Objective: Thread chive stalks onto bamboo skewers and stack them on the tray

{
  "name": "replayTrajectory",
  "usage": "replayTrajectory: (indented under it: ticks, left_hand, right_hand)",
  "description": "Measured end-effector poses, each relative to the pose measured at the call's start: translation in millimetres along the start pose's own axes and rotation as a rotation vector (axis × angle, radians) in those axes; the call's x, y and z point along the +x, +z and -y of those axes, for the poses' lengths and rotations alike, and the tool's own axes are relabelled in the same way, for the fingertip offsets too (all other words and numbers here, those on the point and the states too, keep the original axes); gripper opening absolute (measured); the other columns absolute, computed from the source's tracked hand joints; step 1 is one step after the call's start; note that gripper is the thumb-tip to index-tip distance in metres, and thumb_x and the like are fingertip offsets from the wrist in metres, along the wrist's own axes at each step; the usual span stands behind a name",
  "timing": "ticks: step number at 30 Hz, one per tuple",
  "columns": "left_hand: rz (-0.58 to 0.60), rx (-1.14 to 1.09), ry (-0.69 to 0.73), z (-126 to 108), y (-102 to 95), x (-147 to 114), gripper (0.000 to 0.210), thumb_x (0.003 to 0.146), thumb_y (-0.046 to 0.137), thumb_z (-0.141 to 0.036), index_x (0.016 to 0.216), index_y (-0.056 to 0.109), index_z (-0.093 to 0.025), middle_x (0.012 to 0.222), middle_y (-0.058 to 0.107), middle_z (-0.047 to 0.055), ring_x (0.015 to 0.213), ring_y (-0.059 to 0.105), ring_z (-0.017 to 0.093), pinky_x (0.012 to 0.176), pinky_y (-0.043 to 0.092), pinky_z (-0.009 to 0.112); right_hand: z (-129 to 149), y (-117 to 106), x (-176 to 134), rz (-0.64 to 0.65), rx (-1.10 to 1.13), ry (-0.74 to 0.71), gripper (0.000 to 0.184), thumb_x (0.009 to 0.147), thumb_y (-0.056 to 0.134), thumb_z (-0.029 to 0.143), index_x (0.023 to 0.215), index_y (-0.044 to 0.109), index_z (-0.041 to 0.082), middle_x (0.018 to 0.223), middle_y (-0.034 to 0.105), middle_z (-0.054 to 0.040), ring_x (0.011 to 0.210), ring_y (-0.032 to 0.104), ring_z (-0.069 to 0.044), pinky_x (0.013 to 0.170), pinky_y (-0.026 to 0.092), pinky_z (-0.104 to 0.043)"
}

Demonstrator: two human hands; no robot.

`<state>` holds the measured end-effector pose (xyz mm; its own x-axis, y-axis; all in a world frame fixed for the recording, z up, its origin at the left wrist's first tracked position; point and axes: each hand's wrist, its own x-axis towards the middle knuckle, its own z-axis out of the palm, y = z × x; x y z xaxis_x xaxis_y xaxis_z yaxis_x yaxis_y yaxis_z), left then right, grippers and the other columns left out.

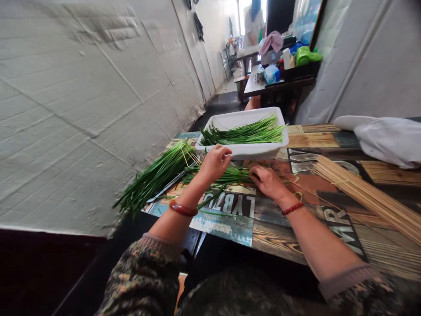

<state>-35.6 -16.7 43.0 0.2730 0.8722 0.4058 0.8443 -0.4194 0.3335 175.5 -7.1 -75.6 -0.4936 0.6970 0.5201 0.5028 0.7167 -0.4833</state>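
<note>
My left hand (215, 163) is raised over a loose pile of garlic chives (235, 175) on the table, its fingers curled in a pinch. What it pinches, if anything, I cannot make out. At the pale ends of that pile my right hand (269, 181) has its fingers closed on chives; its fingertips are partly hidden. To the left lies a thick bundle of chives (158, 177) with thin skewers (184, 153) in its upper end. Behind my hands stands a white plastic tub (243, 151) holding more chives (246, 131).
A bundle of bamboo skewers (365, 193) lies on the right of the patterned table (279, 237). A white plastic bag (391, 138) rests at the far right. The wall (82, 109) runs close on the left. Behind stands a cluttered second table (251, 85); a person (253, 30) is farther back.
</note>
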Motion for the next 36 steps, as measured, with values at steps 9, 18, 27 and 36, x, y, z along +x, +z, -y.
replayTrajectory:
  ticks: [9,18,27,36]
  left_hand:
    - [0.438,0.418,-0.143,34,-18.7,-127,0.009,0.084,0.056,-0.025,0.084,0.061,-0.017,0.086,0.061,0.007,0.077,0.059,0.020,0.069,0.044,0.030]
    - [0.237,0.664,-0.198,55,-21.2,-113,0.020,0.089,0.041,-0.013,0.080,0.059,-0.015,0.087,0.060,0.009,0.082,0.056,0.020,0.073,0.040,0.031]
    - [-0.042,0.561,-0.318,87,-62.6,-105,0.018,0.088,0.045,-0.020,0.076,0.057,-0.016,0.079,0.057,0.006,0.075,0.055,0.018,0.069,0.040,0.028]
    - [-0.523,0.199,-0.095,11,-70.9,-37,0.012,0.085,0.052,-0.023,0.074,0.055,-0.019,0.073,0.054,0.001,0.070,0.051,0.014,0.068,0.042,0.027]
  right_hand:
    - [9,1,-4,-0.017,-0.099,0.061,0.039,0.082,0.067,0.034,0.117,0.060,0.018,0.112,0.065,-0.0125,0.105,0.058,-0.029,0.090,0.044,-0.043]
    - [7,2,-7,0.053,-0.169,0.085,0.031,0.085,0.063,0.021,0.117,0.063,0.021,0.113,0.067,-0.0105,0.108,0.058,-0.027,0.093,0.043,-0.044]
    - [2,6,-4,-0.006,-0.039,0.065,0.025,0.085,0.059,0.018,0.109,0.065,0.021,0.107,0.068,-0.0077,0.103,0.062,-0.024,0.092,0.046,-0.040]
    - [-1,-2,-2,0.118,0.281,0.011,0.033,0.075,0.060,0.006,0.104,0.066,0.020,0.107,0.068,-0.0052,0.104,0.062,-0.022,0.093,0.047,-0.038]
